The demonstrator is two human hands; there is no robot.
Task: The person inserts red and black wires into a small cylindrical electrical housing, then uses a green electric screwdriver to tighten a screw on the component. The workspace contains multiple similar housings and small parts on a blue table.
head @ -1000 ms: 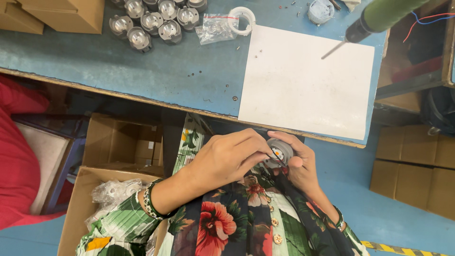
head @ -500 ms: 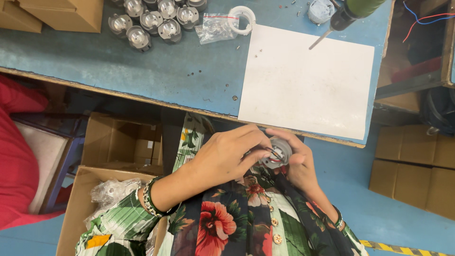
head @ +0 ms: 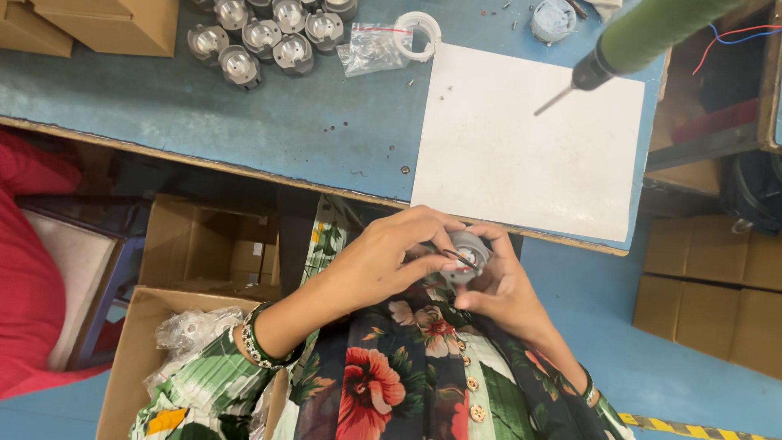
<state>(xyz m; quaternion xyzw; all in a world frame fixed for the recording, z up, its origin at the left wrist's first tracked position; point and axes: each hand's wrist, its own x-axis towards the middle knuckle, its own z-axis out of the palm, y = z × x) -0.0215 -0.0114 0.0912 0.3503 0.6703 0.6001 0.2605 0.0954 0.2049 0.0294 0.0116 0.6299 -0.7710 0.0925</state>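
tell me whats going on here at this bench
A person in a floral garment sits at a blue table and holds a small round grey part over their lap. The right hand cups it from below, while the left hand pinches thin dark wires at its top. More round metal parts sit clustered on the table, beside a small plastic bag and a white sheet. A green powered screwdriver hangs above the sheet, untouched.

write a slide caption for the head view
Both hands, left hand and right hand, hold a small grey round part below the blue table.
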